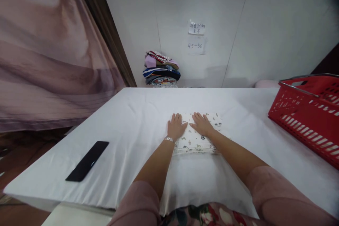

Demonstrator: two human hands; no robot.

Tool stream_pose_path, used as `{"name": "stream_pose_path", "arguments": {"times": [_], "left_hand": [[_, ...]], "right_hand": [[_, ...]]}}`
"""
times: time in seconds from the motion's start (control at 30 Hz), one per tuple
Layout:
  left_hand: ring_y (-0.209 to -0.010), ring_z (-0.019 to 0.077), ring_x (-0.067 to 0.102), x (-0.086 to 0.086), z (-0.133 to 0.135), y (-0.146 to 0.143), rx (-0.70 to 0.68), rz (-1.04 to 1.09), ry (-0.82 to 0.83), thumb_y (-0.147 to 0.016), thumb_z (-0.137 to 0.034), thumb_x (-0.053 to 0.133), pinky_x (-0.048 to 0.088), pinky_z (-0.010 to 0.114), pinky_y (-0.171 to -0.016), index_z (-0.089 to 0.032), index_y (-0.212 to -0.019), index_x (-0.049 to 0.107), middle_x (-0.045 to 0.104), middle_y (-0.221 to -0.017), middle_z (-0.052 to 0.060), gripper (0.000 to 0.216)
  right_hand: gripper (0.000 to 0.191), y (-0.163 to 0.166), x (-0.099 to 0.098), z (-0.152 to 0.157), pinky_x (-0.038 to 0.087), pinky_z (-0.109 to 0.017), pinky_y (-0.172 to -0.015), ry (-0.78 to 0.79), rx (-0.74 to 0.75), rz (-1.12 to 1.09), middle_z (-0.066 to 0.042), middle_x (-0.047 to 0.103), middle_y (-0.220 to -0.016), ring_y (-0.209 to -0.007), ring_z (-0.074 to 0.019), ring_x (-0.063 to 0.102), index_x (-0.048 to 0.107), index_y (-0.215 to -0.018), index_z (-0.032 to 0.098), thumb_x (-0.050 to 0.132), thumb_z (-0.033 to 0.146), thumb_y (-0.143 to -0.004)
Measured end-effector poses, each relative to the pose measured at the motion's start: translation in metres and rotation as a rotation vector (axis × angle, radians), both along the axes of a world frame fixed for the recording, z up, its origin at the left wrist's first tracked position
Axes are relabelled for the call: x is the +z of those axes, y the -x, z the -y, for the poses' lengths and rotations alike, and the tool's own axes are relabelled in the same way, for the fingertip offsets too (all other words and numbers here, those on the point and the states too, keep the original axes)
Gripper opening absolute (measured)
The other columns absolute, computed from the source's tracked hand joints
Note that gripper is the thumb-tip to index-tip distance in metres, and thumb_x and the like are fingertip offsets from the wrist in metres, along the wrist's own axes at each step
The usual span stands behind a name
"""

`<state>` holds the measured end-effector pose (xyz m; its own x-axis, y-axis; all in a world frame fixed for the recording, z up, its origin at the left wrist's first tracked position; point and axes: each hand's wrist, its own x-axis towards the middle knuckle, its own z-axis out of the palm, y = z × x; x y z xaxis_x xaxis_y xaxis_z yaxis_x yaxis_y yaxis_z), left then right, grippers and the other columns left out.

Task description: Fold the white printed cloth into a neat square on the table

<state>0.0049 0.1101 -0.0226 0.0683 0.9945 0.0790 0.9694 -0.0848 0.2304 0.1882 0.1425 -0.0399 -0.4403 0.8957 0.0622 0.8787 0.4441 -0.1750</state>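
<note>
Palms down and fingers spread, the left hand (175,128) and the right hand (202,124) lie flat on a folded cloth (192,143), apart from each other with a narrow gap between the thumbs. They cover much of its upper face, and the right forearm hides part of its right edge, so the full outline is hard to follow. The cloth sits mid-bench, pale, with small scattered motifs too blurred to name; its near edge shows several soft, stacked layers. Smooth white fabric, rippled in shallow creases, covers the bench (132,123). At the left lies a flat black oblong (87,161) with a glossy glint (whether it is a phone cannot be told). The red plastic basket (302,116), its walls pierced with slots, is cut off by the right edge. Beyond the bench, a pile of folded textiles (161,69) has its base hidden. The upper wall paper's (196,28) handwriting is hard to read; the left curtain (53,60) hangs in broad, silky folds.
</note>
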Motion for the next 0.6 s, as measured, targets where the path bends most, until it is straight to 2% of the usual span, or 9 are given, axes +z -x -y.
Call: {"name": "stream_pose_path", "arguments": {"times": [0.17, 0.3, 0.43, 0.6], "left_hand": [[-0.142, 0.0268, 0.011, 0.008, 0.003, -0.001, -0.020, -0.006, 0.017, -0.090, -0.056, 0.027, 0.020, 0.054, -0.109, -0.022, -0.142, 0.032, 0.021, -0.153, 0.007, 0.062], [-0.142, 0.0275, 0.010, 0.010, 0.029, -0.002, -0.095, -0.067, -0.064, -0.089, -0.059, 0.031, 0.011, 0.055, -0.112, -0.022, -0.141, 0.036, 0.022, -0.152, 0.007, 0.064], [-0.141, 0.0269, 0.013, 0.003, 0.056, 0.000, -0.103, -0.054, -0.023, -0.090, -0.058, 0.028, 0.016, 0.055, -0.111, -0.022, -0.142, 0.032, 0.025, -0.151, 0.007, 0.064], [-0.141, 0.0266, 0.014, 0.000, 0.059, 0.000, -0.092, -0.019, 0.000, -0.090, -0.057, 0.031, 0.019, 0.056, -0.109, -0.022, -0.141, 0.033, 0.025, -0.152, 0.007, 0.062]], "right_hand": [[0.066, 0.001, 0.004, 0.002, 0.009, -0.048, -0.112, 0.009, -0.006, 0.001, -0.009, 0.020, -0.153, -0.141, -0.0241, 0.012, 0.030, -0.144, 0.017, 0.022, 0.056, -0.091], [0.067, 0.001, 0.004, 0.003, 0.009, -0.047, -0.112, 0.007, -0.013, 0.005, -0.009, 0.020, -0.153, -0.141, -0.0234, 0.011, 0.029, -0.144, 0.015, 0.022, 0.056, -0.091], [0.066, 0.002, 0.004, 0.002, 0.007, -0.046, -0.113, 0.030, -0.019, 0.029, -0.008, 0.018, -0.154, -0.141, -0.0230, 0.010, 0.028, -0.145, 0.017, 0.024, 0.055, -0.091], [0.062, 0.007, 0.020, 0.004, 0.010, -0.049, -0.111, 0.092, -0.032, 0.039, -0.011, 0.019, -0.154, -0.141, -0.0251, 0.012, 0.030, -0.143, 0.016, 0.029, 0.050, -0.092]]}}
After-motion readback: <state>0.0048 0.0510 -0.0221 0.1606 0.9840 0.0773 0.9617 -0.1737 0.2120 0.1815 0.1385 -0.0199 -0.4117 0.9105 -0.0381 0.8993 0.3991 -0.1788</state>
